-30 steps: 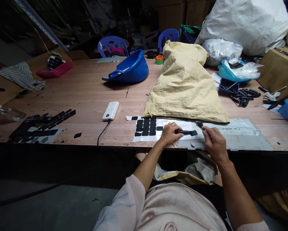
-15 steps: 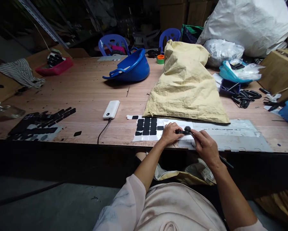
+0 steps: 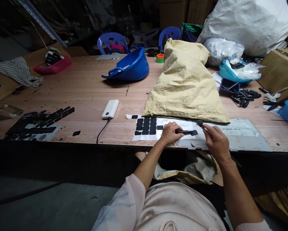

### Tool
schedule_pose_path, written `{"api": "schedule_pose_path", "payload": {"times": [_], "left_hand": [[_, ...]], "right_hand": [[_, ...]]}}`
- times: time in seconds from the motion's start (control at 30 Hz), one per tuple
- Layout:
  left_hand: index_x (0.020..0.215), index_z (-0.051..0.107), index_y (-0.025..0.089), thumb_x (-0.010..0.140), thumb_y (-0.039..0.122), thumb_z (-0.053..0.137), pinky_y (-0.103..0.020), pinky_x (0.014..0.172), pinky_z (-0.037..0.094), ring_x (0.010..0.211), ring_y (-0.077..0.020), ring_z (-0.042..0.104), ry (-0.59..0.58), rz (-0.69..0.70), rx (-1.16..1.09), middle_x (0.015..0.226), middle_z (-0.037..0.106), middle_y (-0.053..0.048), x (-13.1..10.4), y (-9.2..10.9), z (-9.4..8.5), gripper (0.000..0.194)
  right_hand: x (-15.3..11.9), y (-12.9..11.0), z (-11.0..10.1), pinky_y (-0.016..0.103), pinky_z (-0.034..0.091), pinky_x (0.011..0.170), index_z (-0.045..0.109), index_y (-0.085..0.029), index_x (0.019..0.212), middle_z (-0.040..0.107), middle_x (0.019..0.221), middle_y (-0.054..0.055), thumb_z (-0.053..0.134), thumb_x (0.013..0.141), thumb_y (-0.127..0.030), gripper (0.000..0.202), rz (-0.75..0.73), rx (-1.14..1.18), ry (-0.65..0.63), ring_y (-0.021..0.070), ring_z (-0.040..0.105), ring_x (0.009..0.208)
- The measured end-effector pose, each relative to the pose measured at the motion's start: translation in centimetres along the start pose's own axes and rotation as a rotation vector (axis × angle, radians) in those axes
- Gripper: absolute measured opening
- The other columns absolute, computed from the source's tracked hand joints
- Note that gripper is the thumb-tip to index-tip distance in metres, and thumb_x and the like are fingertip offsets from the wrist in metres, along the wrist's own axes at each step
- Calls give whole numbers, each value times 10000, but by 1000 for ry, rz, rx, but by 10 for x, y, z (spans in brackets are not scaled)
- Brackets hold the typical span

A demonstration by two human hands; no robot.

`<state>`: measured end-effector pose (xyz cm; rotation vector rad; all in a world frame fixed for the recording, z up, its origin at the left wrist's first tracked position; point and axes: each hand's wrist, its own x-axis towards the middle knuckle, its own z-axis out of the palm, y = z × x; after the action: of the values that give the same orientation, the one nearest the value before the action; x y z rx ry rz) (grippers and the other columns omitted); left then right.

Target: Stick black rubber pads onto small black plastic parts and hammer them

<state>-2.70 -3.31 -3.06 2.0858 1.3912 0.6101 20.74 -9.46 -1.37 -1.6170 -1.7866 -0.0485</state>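
My left hand rests at the table's front edge, its thumb and fingers closed on a narrow black piece with a flat, wider right end. To the right, my right hand grips a slim black tool with a round head; its dark handle runs back below the hand. That head is apart from the black piece, slightly above and right of its flat end. Beside my left hand lies a white sheet of black rounded stickers. A grey plate lies at the right.
A large yellow sack lies just beyond my hands. A white power bank with a cable and a blue basin stand left of it. Black handles are heaped at the right; black strips lie at the left.
My right hand has moved right with the round-headed tool, lifting it off the black piece and uncovering the flat end. My left hand stays in place, still holding the piece.
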Motion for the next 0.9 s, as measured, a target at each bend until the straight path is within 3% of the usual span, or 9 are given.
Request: {"api": "schedule_pose_path", "payload": {"times": [0.13, 0.3, 0.67, 0.9], "left_hand": [[968, 802, 255, 793, 232, 797, -387, 974, 465, 1014, -238, 628, -10, 4, 12, 964, 718, -18, 0, 2, -1, 177], [996, 800, 263, 767, 231, 798, -396, 983, 472, 1017, -248, 625, -11, 4, 32, 976, 717, -20, -1, 2, -1, 231], [972, 811, 248, 816, 270, 845, -394, 988, 470, 1029, -249, 618, -21, 1, 47, 991, 718, -40, -4, 3, -3, 162], [938, 833, 292, 770, 337, 919, -425, 1085, 416, 1178, -272, 565, -110, 218, 0, 1206, 697, -49, -52, -2, -2, 194]], "right_hand": [[12, 40, 1, 310, 388, 682, 786, -274, 1177, 711, 958, 62, 548, 1002, -374, 312, -12, -164, -23, 200, 617, 861], [14, 70, 12, 336, 418, 774, 805, -263, 1099, 695, 935, 79, 560, 990, -333, 277, -91, -202, -63, 222, 572, 884], [8, 67, 16, 335, 416, 796, 798, -263, 1130, 677, 950, 71, 570, 1004, -351, 275, -60, -220, -44, 223, 555, 897], [7, 68, 20, 334, 406, 800, 798, -255, 1125, 677, 936, 70, 550, 1014, -357, 290, -65, -233, -35, 223, 544, 886]]}}
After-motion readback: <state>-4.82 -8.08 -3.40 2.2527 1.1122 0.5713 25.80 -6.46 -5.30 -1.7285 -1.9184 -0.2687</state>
